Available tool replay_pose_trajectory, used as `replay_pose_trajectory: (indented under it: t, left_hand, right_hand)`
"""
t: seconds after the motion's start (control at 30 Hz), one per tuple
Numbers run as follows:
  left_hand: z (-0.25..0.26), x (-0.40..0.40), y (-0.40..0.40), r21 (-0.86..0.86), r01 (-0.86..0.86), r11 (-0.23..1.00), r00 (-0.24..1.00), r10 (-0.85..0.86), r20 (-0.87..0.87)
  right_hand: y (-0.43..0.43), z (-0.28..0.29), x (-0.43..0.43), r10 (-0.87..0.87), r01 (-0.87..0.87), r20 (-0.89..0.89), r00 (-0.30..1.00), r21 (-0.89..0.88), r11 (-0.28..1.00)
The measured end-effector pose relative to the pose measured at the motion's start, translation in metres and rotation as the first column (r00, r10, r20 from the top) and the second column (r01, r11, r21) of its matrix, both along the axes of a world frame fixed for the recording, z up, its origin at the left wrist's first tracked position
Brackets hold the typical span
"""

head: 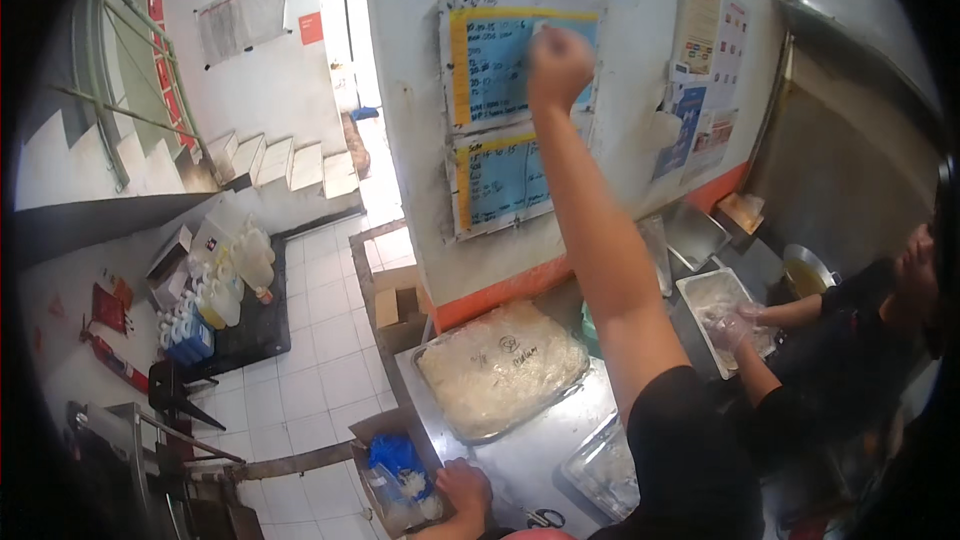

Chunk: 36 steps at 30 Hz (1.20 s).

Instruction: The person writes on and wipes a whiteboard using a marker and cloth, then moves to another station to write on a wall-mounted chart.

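My right hand [561, 64] is raised against the upper blue chart [495, 75] on the wall, its fingers closed on a small white thing, perhaps a wiping cloth or tissue. Handwriting and a yellow border mark this chart; a second blue chart [499, 184] hangs below it. Down at the left edge of the steel table [517, 457], my left hand [465, 487] rests with curled fingers; whether it holds anything is hard to tell. Beyond it lies a tray covered in plastic film [502, 371], bearing writing. Scissors [546, 519] lie to the right of my left hand.
A co-worker's gloved hands [739, 322] are in a metal tray [709, 292] at the right, near a pan of oil [806, 277]. Beside the table's left edge stands a cardboard box [360, 450] with blue plastic. Another film-covered tray [607, 472] sits under my right arm.
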State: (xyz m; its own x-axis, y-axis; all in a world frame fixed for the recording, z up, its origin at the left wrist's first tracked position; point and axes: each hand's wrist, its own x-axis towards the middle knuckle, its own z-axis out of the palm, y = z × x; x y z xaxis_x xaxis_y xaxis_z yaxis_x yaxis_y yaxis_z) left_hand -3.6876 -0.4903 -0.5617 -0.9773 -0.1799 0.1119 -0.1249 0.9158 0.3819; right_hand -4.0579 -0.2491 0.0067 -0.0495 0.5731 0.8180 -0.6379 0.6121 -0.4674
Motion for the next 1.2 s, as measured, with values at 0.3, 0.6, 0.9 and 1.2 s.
replay_pose_trajectory:
  t: [0.3, 0.6, 0.9, 1.2]
  left_hand:
    - [0.009, -0.001, 0.002, 0.055, 0.068, 0.996, 0.997, -0.067, -0.023]
    - [0.015, -0.002, 0.007, -0.015, 0.090, 0.996, 0.989, -0.091, -0.120]
    - [0.015, -0.007, 0.014, -0.040, 0.095, 0.995, 0.992, -0.098, -0.082]
    - [0.013, -0.004, 0.007, -0.062, 0.093, 0.994, 0.983, -0.102, -0.155]
  right_hand:
    - [0.001, 0.014, -0.048, -0.241, 0.232, -0.065, 0.968, -0.125, 0.965]
    - [0.000, 0.001, -0.057, -0.266, 0.281, -0.119, 0.957, 0.141, 0.949]
    - [-0.021, 0.006, -0.084, -0.343, 0.347, -0.054, 0.938, 0.208, 0.915]
    - [-0.056, -0.004, -0.050, -0.037, 0.047, -0.040, 0.999, 0.266, 0.963]
